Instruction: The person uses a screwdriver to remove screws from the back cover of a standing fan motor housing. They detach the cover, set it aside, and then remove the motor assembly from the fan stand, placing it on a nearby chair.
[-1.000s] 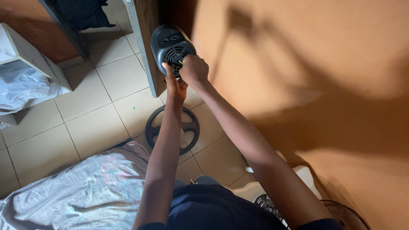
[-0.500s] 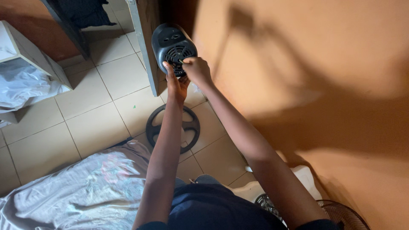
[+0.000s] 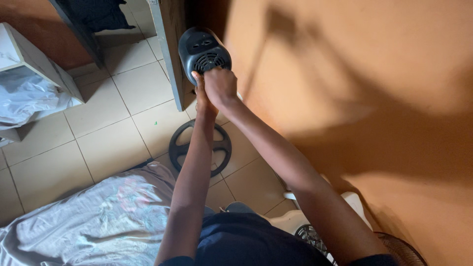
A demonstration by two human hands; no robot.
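Nearest, along the bottom edge of the frame: dark blue clothing (image 3: 246, 241), with a wire fan guard (image 3: 401, 252) and a white plastic part (image 3: 355, 203) at lower right. At lower left, a pale patterned bedsheet (image 3: 98, 221), rumpled. Further out on the tiled floor (image 3: 98, 128), just past the sheet, a black spoked ring (image 3: 175, 148), lying flat beneath the left forearm.

Beyond that, at upper centre, a black motor housing (image 3: 203, 47) with a round vent grille, held up off the floor, close to the edge of a wooden door (image 3: 169, 54) and beside the orange wall (image 3: 369, 74). Looks like close work at the lower part of that grille, one hand bracing and the other busy at the vents. Calls for a firm brace underneath and small, careful finger work, the housing being propped by hands alone.

As to the grip: left hand (image 3: 200, 91) below the housing, one finger laid up along its lower rim, the rest hidden behind the other hand, so hard to tell how far closed. Right hand (image 3: 220, 86) curled tight, fingers together and pressed to the lower grille; impossible to tell whether anything small sits pinched inside.

Farthest, at upper left, a white box (image 3: 22, 54) with crumpled plastic under it.
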